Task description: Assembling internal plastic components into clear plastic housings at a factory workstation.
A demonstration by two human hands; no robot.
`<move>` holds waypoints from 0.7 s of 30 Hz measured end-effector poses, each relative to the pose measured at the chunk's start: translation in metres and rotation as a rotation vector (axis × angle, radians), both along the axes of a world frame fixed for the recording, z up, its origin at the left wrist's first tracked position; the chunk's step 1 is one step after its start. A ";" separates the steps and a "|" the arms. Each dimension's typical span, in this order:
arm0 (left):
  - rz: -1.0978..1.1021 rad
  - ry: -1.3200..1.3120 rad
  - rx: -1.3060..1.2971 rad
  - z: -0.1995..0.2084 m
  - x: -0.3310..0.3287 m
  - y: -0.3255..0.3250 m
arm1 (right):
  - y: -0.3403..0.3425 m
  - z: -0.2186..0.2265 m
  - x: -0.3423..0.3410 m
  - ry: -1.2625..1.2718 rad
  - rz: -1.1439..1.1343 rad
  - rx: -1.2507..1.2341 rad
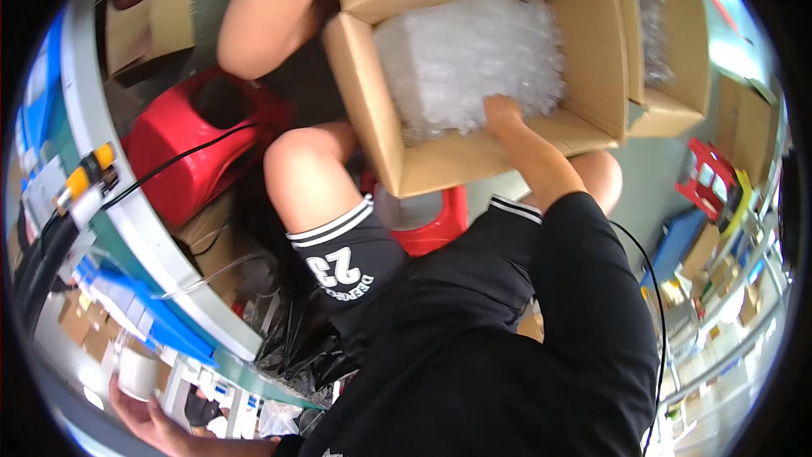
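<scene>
An open cardboard box (474, 171) stands tilted before my knees, filled with a packed layer of clear, frosted plastic pieces (474, 59). My right hand (504, 112) reaches into it, fingers curled down at the near edge of that layer. The fingertips are hidden, so what they grip, if anything, cannot be made out. Far off at the lower left, my left hand (145, 420) has its fingers and thumb around a white cylindrical thing (138, 374); whether it is a roll or a cup is unclear.
Another open carton (672, 114) with clear plastic adjoins on the right. Red plastic stools stand at left (186, 152) and between my legs (431, 224). A workbench edge (182, 275) runs along the left, near a black bag (296, 334). Another person's knee (262, 34) is beside the box.
</scene>
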State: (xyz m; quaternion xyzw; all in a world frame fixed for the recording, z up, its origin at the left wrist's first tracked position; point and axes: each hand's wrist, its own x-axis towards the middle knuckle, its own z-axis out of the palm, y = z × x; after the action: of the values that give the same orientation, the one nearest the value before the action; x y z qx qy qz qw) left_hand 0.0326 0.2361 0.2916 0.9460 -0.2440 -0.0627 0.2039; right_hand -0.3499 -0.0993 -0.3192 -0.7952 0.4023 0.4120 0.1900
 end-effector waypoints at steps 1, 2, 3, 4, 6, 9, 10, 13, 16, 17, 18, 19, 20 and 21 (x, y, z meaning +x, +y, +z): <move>-0.017 0.116 -0.153 -0.015 -0.023 -0.030 | 0.001 0.006 0.002 0.056 0.040 0.091; 0.048 0.120 -0.091 -0.023 -0.028 -0.042 | -0.001 0.009 -0.004 0.056 0.098 0.153; 0.047 0.075 -0.294 -0.061 -0.064 -0.078 | 0.000 0.009 -0.007 0.019 0.111 0.112; -0.131 0.316 -0.300 -0.080 -0.057 -0.083 | -0.004 0.015 -0.017 0.061 0.030 0.135; -0.277 0.681 -0.305 -0.124 -0.063 -0.126 | -0.006 0.022 -0.024 0.050 0.000 0.136; -0.336 0.685 -0.305 -0.202 -0.057 -0.186 | 0.000 0.015 -0.017 0.054 -0.049 0.129; -0.269 0.600 -0.309 -0.224 -0.047 -0.204 | 0.002 0.007 -0.016 0.025 -0.041 0.122; -0.042 0.592 -0.376 -0.267 -0.005 -0.243 | 0.003 -0.003 -0.021 0.021 -0.097 0.089; 0.056 0.679 -0.504 -0.273 0.012 -0.252 | -0.010 0.016 -0.020 0.000 -0.153 0.070; 0.049 0.667 -0.508 -0.273 0.015 -0.246 | -0.013 0.035 -0.012 -0.031 -0.208 0.072; 0.189 0.840 -0.681 -0.273 0.018 -0.240 | -0.014 0.046 -0.005 -0.064 -0.261 0.076; 0.323 1.032 -0.855 -0.274 0.017 -0.238 | -0.016 0.047 -0.011 -0.065 -0.271 0.063; 0.373 1.089 -0.962 -0.274 0.010 -0.238 | -0.020 0.042 -0.019 -0.107 -0.379 0.059; 0.362 1.089 -0.970 -0.275 0.007 -0.236 | -0.025 0.037 -0.026 -0.150 -0.485 0.056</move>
State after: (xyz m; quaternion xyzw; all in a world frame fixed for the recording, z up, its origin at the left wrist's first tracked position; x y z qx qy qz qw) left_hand 0.0400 0.0001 0.0162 0.6107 0.0504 -0.3730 0.6967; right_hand -0.3763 -0.1241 -0.2820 -0.6983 0.5545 0.3051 0.3344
